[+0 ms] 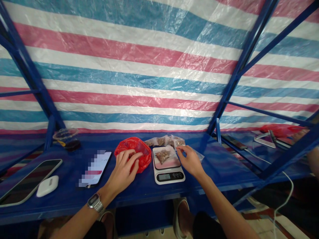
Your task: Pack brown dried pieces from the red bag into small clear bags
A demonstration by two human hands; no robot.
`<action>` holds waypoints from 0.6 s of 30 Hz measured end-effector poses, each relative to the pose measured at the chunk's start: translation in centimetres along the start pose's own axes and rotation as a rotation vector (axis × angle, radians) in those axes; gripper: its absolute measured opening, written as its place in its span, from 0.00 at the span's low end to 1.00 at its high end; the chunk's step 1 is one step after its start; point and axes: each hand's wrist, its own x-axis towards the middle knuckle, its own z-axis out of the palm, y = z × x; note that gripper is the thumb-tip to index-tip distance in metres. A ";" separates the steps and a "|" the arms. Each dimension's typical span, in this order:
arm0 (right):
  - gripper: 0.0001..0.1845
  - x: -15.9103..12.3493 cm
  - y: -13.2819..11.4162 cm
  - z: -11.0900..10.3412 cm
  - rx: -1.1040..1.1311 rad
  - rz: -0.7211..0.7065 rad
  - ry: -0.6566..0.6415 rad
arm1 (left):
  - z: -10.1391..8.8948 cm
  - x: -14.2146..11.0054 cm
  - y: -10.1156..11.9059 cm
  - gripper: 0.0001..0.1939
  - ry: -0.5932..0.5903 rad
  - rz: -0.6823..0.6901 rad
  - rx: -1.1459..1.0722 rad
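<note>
My left hand point(126, 166) lies over a crumpled red plastic bag point(146, 151), its fingers spread and curved at the bag's opening. What is inside the bag is mostly hidden. To the right stands a white digital kitchen scale point(156, 176) with a lit display. A small clear zip bag of brown dried bits point(162, 156) rests on its platform. At the right edge of this zip bag, the fingertips of my right hand point(189, 161) are pinched together on its clear end. Several similar filled zip bags point(161, 141) lie behind the scale.
On the left are a lit phone point(98, 169), a dark phone point(27, 182), a white earbud case point(48, 186) and a plastic cup with dark liquid point(71, 142). Blue metal posts point(230, 89) rise on both sides. Another person's arm point(313, 156) shows far right, near a white cable point(290, 186).
</note>
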 end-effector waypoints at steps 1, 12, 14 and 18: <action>0.15 0.1 -0.1 0.2 -0.009 0.005 -0.009 | -0.2 0.0 0.1 0.16 0.014 -0.012 0.001; 0.10 0.5 -3.0 1.5 0.249 0.017 -0.108 | -0.1 1.0 4.0 0.13 0.197 -0.240 -0.193; 0.10 0.6 -4.6 1.0 0.406 -0.090 -0.156 | 0.6 1.3 5.1 0.15 0.191 -0.309 -0.310; 0.10 0.3 -8.0 0.5 0.582 -0.194 -0.236 | 1.8 2.3 6.4 0.20 0.135 -0.484 -0.613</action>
